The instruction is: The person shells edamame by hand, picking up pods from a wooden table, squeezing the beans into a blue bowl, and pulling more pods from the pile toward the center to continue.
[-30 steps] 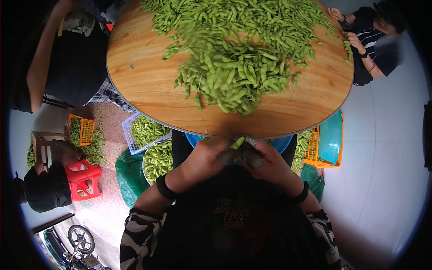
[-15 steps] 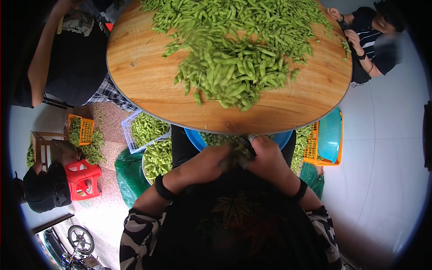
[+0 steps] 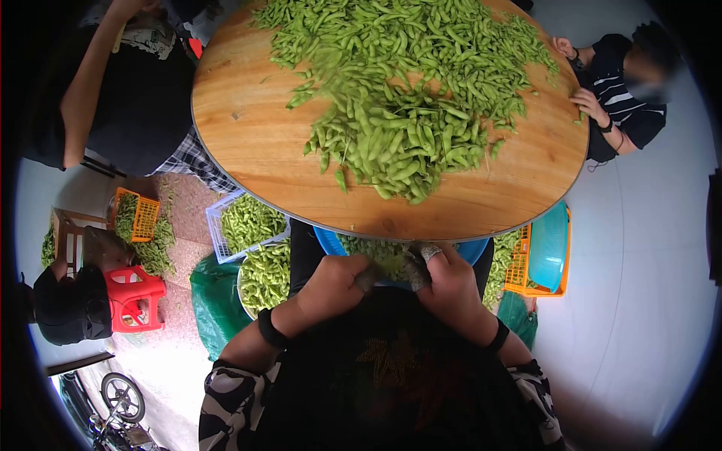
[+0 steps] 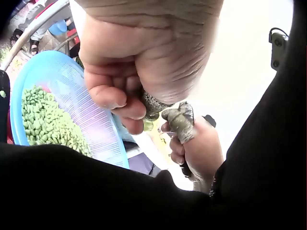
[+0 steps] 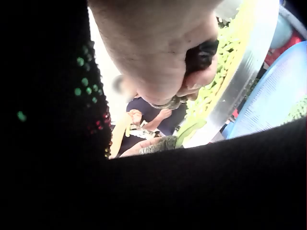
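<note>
"Pods [image 3: 398,143] are lying heaped on the table [image 3: 259,161], mostly toward its far side, but which one is being worked?"

"A single pod [image 5: 191,130], sitting between the hands just beyond the table's near edge. The left hand [image 3: 335,284] is pinching it, with the covered thumb [image 5: 160,144] lying against one end; the right wrist view is showing that best."

"And what is the right hand [image 3: 456,279] doing?"

"Its fingers are lying curled just right of the pod, but I'm not able to tell whether they're gripping anything."

"Where is the blue basin [image 4: 48,60] sitting?"

"Near, partly under the table's near edge, and shelled beans [image 4: 45,120] are lying inside. So I'm judging that shelling is the step in hand."

"How are you advising someone to do it well?"

"I'm favouring a firm hold close to the end, with the thumbs doing the pressing along the seam. Steady pressure is probably splitting the skin cleanly, while a sudden squeeze is risking crushed beans, or one shooting off left or right."

"And I'm suggesting working low over the basin, so whatever is dropping is landing inside."
</note>
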A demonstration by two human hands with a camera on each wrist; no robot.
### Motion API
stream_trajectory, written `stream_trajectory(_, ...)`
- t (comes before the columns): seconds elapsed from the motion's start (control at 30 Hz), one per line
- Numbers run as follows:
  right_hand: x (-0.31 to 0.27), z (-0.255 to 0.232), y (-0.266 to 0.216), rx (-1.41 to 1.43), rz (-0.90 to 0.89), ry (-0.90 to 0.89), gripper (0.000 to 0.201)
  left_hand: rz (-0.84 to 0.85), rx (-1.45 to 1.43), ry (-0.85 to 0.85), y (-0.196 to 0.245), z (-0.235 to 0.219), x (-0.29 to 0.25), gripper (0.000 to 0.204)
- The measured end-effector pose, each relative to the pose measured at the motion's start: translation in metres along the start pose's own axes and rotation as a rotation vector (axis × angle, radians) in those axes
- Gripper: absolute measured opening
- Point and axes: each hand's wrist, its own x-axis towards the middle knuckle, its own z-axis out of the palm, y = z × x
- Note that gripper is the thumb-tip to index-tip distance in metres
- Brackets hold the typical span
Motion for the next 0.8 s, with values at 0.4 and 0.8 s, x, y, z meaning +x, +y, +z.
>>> stream_trajectory(0.4,0.006,-0.001,0.013,1.145,0.836,-0.458,0.024,-0.186,-0.886,-0.362,0.009,-0.007,0.012,0.013)
stream_trajectory(0.8,0.005,0.018,0.017,0.205,0.129,-0.325,0.028,-0.220,0.888,0.724,-0.032,-0.084,-0.015,0.026)
